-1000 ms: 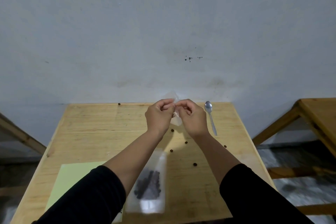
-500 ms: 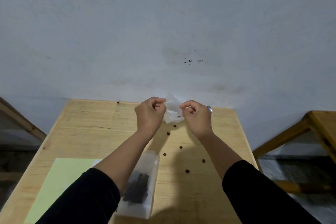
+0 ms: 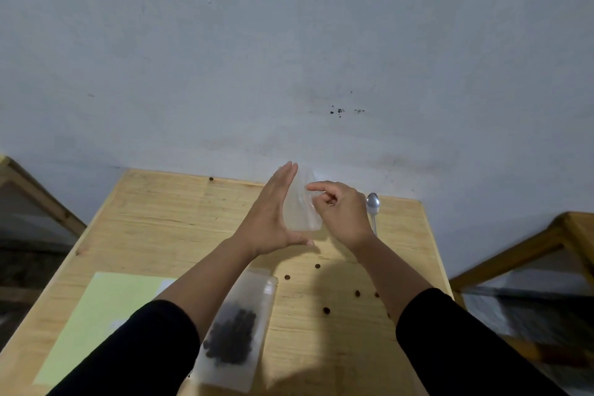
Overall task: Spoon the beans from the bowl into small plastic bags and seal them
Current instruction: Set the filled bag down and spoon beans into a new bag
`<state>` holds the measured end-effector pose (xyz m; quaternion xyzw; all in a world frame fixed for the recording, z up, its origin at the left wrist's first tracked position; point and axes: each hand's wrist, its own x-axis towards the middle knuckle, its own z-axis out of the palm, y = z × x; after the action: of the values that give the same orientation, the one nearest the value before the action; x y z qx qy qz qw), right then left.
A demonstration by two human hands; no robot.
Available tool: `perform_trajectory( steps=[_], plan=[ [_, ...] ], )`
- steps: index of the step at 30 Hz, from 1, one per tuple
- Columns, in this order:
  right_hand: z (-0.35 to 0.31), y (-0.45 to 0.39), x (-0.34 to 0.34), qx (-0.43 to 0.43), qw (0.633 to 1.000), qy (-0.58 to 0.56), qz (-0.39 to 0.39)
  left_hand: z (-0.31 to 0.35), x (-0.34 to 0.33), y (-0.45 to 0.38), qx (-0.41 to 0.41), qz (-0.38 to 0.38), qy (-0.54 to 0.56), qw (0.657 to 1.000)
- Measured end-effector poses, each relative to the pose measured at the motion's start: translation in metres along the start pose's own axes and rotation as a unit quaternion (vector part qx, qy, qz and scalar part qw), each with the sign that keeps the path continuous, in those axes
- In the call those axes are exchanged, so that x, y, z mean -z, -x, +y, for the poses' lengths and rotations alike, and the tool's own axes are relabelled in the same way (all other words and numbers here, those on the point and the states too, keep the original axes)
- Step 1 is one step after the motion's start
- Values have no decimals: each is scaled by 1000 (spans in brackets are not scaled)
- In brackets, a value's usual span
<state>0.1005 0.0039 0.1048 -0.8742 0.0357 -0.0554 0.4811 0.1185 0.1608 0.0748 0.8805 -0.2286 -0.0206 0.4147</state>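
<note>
An empty clear plastic bag (image 3: 302, 207) stands upright above the far side of the wooden table (image 3: 160, 228). My left hand (image 3: 273, 215) is flat with straight fingers against its left side, thumb stretched under it. My right hand (image 3: 342, 212) has curled fingers and pinches the bag's right edge with index finger and thumb. A second bag (image 3: 239, 325) holding dark beans lies flat near the table's front, partly under my left forearm. A metal spoon (image 3: 373, 206) lies just right of my right hand. No bowl is in view.
Several loose beans (image 3: 326, 310) are scattered on the table right of the filled bag, and one (image 3: 211, 178) lies at the far edge. A pale green sheet (image 3: 106, 309) covers the front left. Wooden furniture (image 3: 546, 247) stands to the right.
My left hand has opened from a pinch to a flat palm against the bag. The bag now hangs unfolded between my hands. The view has tilted slightly.
</note>
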Motion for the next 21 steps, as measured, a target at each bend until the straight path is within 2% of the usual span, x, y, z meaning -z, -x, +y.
perform_trajectory(
  steps=[3,8,13,14,17,19,21],
  plan=[
    [-1,-1,-3,19,999,-7,-25,-3,-5,-2,-6,-19,-21,1000],
    [5,-5,-3,26,999,-19,-28,-7,-12,-5,6,103,9,995],
    [29,-6,1,-32,985,-166,-13,-14,-20,-5,43,147,27,988],
    [40,-6,2,-45,987,-150,21,-16,-22,-5,52,155,19,986],
    [87,-4,10,-94,989,30,106,-21,-26,-3,77,166,6,983],
    [118,-1,19,-149,975,117,113,-22,-30,-2,89,170,-1,981],
    [144,3,26,-184,967,147,101,-24,-34,-2,98,179,-13,979]
  ],
)
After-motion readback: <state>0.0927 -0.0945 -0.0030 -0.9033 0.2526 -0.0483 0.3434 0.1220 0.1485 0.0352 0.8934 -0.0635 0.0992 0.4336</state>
